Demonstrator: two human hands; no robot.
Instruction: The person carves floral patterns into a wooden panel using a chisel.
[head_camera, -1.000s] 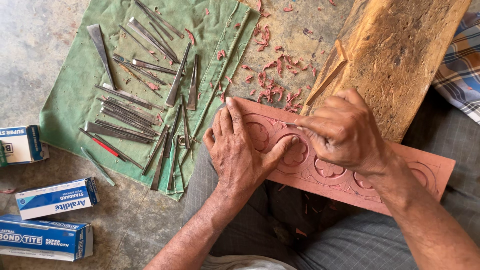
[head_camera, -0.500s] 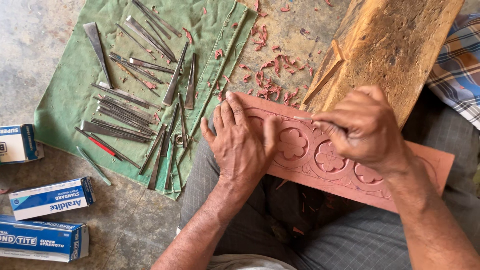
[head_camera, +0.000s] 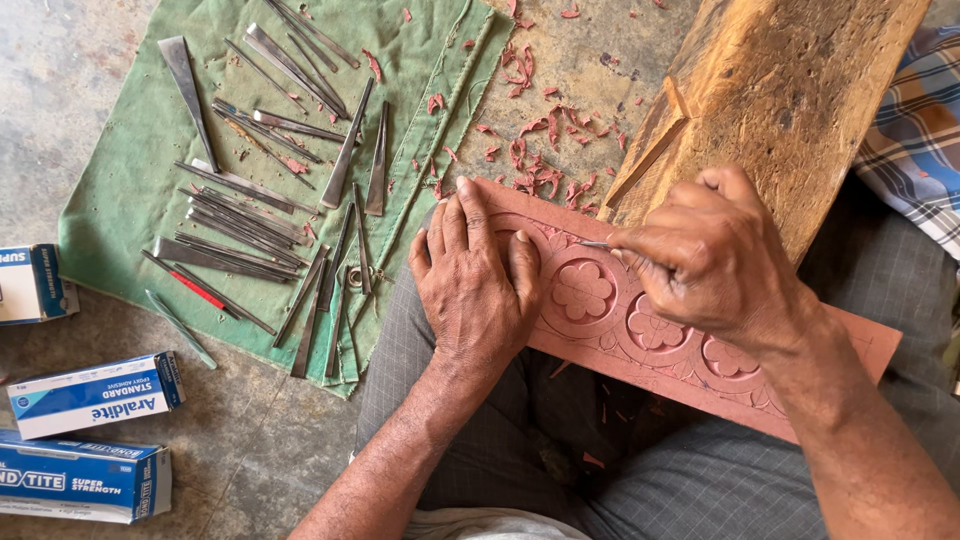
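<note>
since the earlier frame the right hand has shifted rightward, exposing a carved flower. the left hand (head_camera: 470, 290) lies flat, fingers extended, pressing the reddish carved panel (head_camera: 640, 330) across the lap. the right hand (head_camera: 715, 260) is clenched on a thin chisel (head_camera: 592, 244); its handle is hidden. steel chisels lie on a green cloth (head_camera: 120, 190) over a concrete floor (head_camera: 250, 450).

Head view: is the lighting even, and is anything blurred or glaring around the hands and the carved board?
Head view: soft, even daylight with faint shadows; left hand, right hand and reddish carved flower-pattern board are sharp; mild sheen on metal chisels on green cloth, no harsh glare.
</note>
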